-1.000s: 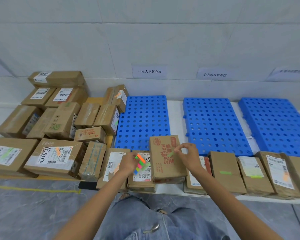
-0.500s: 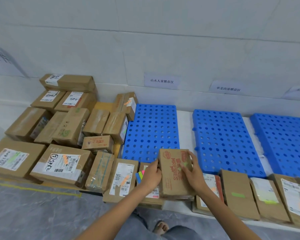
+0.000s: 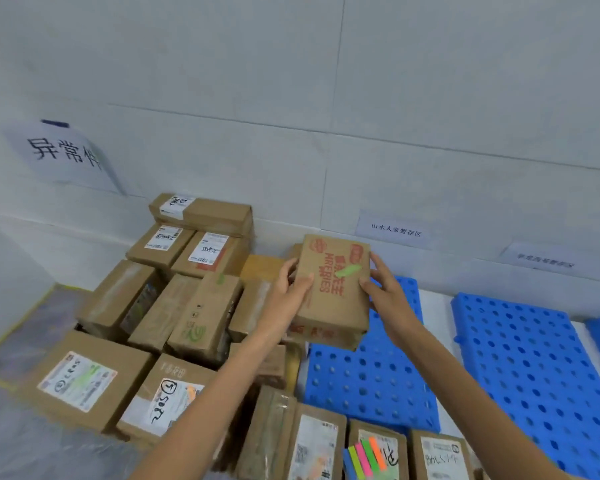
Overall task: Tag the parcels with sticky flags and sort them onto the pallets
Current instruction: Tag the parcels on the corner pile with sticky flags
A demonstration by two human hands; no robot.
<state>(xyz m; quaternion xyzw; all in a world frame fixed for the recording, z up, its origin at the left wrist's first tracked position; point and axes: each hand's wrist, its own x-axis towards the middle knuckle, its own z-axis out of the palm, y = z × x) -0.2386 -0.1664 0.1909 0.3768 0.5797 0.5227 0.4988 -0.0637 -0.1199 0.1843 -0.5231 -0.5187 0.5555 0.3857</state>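
A brown parcel with red print and a green sticky flag on top is lifted in the air between both hands. My left hand grips its left side and my right hand grips its right side. It hovers over the left edge of the nearest blue pallet, beside the stack of brown parcels. The pad of coloured sticky flags lies on a parcel in the front row.
A second blue pallet lies to the right, and a third shows at the right edge. Paper signs hang on the white wall. Several parcels line the near edge at the bottom.
Both hands raised the tagged parcel from the front row and carried it up and away toward the wall. The flag pad left my left hand and now lies on a front parcel.
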